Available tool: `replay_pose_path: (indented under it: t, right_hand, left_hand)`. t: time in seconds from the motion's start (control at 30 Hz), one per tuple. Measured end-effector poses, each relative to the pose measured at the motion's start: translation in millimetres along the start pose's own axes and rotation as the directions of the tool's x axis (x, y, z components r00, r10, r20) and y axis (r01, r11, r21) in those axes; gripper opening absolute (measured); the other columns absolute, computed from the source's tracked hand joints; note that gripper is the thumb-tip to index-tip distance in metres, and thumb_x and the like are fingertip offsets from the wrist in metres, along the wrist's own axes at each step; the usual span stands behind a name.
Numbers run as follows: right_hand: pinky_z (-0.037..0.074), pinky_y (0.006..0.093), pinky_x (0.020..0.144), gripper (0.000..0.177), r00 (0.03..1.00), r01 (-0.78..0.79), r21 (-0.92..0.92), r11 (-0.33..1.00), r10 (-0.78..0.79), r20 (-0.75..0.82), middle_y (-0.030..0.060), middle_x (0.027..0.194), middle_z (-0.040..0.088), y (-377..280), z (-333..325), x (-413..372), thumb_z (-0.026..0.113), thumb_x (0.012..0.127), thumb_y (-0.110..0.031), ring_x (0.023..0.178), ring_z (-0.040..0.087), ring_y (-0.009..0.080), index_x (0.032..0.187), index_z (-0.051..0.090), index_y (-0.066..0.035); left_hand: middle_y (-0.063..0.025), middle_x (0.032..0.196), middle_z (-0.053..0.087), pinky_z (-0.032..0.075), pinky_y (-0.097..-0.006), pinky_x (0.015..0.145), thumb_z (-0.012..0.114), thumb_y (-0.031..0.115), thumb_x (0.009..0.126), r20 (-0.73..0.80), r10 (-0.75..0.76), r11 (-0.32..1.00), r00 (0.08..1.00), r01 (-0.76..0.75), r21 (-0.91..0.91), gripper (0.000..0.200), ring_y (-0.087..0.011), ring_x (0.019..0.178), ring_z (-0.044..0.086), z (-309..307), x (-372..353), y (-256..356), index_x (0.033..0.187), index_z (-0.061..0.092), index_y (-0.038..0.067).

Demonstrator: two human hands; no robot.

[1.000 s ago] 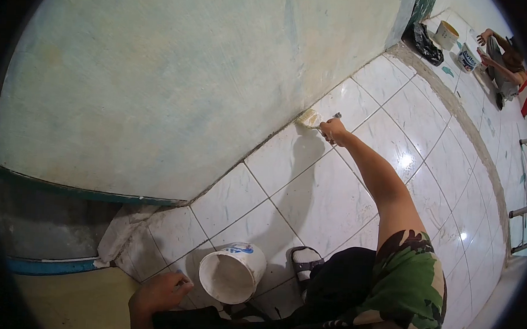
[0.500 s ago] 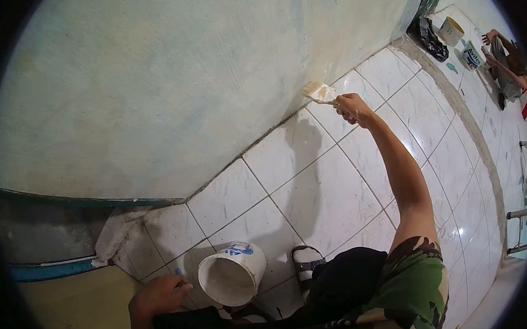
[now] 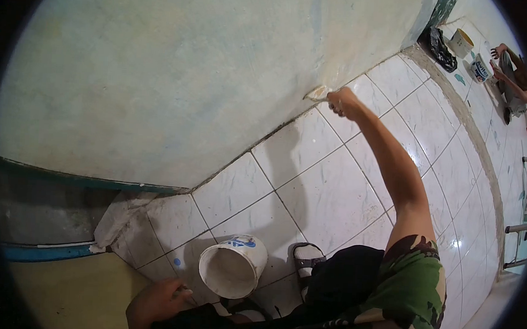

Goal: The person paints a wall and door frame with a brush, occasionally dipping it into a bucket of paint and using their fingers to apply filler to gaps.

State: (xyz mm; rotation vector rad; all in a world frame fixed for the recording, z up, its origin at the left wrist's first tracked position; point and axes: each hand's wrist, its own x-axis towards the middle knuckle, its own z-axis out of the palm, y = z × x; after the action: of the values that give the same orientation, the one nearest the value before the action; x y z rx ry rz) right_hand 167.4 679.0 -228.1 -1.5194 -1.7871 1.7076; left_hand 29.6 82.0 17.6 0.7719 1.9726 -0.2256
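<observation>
Low on the pale wall (image 3: 178,96), my right hand (image 3: 342,102) is closed round the handle of a paintbrush (image 3: 318,94). Its bristles are against the wall's surface, just above the floor joint; my fist hides most of the handle. My left hand (image 3: 162,296) is low in the view, fingers curled in, with pale smears at the fingertips and nothing visible in them. Just to its right stands a white bucket (image 3: 230,271) with a blue print on its side, pale inside. A sandalled foot (image 3: 307,257) rests on the tiles beyond the bucket.
White tiles (image 3: 339,185) meet the wall along a dark, rough joint. A green-edged opening with a blue strip (image 3: 48,253) lies at left. At the far right are a black plastic bag (image 3: 442,50), two tubs (image 3: 461,42), and another person's arm (image 3: 508,81). Metal legs (image 3: 519,227) stand at the right edge.
My right hand has moved slightly left and the brush has turned from broad face to edge-on against the wall. The view has shifted a little. My left hand stays near the bucket.
</observation>
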Motion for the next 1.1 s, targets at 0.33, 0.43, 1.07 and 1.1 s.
replay_pose_path:
  t: [0.33, 0.43, 1.07, 1.1]
  right_hand:
    - [0.024, 0.0216, 0.038, 0.028, 0.926, 0.376, 0.098, 0.922, -0.377, -0.003, -0.0018, 0.067, 0.051, -135, -72, -147, 0.055, 0.099, -0.028, 0.047, 0.036, 0.0034, 0.096, 0.063, -0.002]
    - [0.024, 0.0215, 0.038, 0.03, 0.898, 0.415, 0.134, 0.9, -0.429, 0.1, -0.0033, 0.066, 0.049, -154, -67, -185, 0.053, 0.101, -0.03, 0.046, 0.035, 0.0031, 0.099, 0.064, -0.002]
    - [0.051, 0.0507, 0.07, 0.027, 0.234, 0.923, -0.274, 0.271, 0.171, 0.957, 0.0255, 0.078, 0.065, -81, 226, -359, 0.058, 0.093, -0.021, 0.076, 0.065, 0.0437, 0.092, 0.061, 0.006]
    - [0.052, 0.0508, 0.07, 0.026, 0.238, 0.931, -0.273, 0.241, 0.166, 0.957, 0.0258, 0.079, 0.066, -75, 235, -364, 0.057, 0.094, -0.02, 0.079, 0.066, 0.0433, 0.093, 0.061, 0.005]
  left_hand:
    - [-0.02, 0.105, 0.068, 0.051, -0.0459, 0.087, 0.059, 0.035, 0.098, -0.034, 0.103, 0.992, 0.994, -0.1, 0.076, 0.035, -0.0399, 0.098, 0.065, -6, -8, 10, 0.111, 0.066, 0.003]
    - [-0.0213, 0.1, 0.067, 0.051, -0.0469, 0.084, 0.06, 0.034, 0.097, -0.136, 0.251, 0.966, 0.958, -0.24, 0.094, 0.035, -0.0414, 0.093, 0.064, 1, -4, -4, 0.108, 0.066, 0.001]
    - [-0.0222, 0.103, 0.062, 0.045, -0.0473, 0.094, 0.06, 0.033, 0.098, -0.249, 0.51, 0.859, 0.824, -0.472, 0.197, 0.038, -0.039, 0.102, 0.06, 19, -10, -73, 0.117, 0.062, 0.0]
    - [-0.0224, 0.101, 0.061, 0.044, -0.0483, 0.093, 0.059, 0.032, 0.098, -0.241, 0.531, 0.845, 0.812, -0.489, 0.215, 0.037, -0.0394, 0.102, 0.059, 18, -7, -76, 0.117, 0.062, 0.0]
